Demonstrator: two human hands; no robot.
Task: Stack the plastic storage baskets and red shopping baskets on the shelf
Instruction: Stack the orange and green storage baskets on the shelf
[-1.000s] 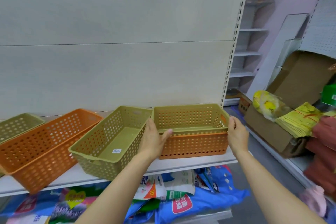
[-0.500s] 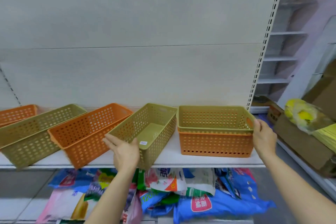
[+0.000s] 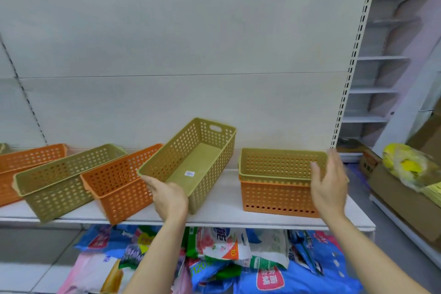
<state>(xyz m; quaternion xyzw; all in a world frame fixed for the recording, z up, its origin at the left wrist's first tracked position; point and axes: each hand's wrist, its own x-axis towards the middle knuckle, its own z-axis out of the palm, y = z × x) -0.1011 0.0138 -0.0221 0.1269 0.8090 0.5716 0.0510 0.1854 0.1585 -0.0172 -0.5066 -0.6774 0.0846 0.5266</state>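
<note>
My left hand [image 3: 167, 196] grips the near rim of an olive green perforated basket [image 3: 198, 162] and holds it tilted, its far end raised off the white shelf [image 3: 214, 205]. A small label lies on its floor. To its right stands a stack: an olive basket [image 3: 279, 162] nested in an orange basket [image 3: 274, 196]. My right hand [image 3: 330, 186] hovers with fingers spread just off that stack's right end, blurred. Left of the held basket lie an orange basket [image 3: 119, 184], an olive basket [image 3: 62, 179] and another orange basket [image 3: 26, 160], all skewed.
Bags of packaged goods [image 3: 238, 260] are piled below the shelf. A perforated upright [image 3: 350, 71] bounds the bay on the right. Beyond it are bare side shelves [image 3: 379, 88], cardboard boxes [image 3: 403, 198] and a yellow plastic bag [image 3: 405, 164].
My left hand left the stack, took the olive basket's near rim and lifted it tilted. My right hand let go of the stack's right end. The view shifted left.
</note>
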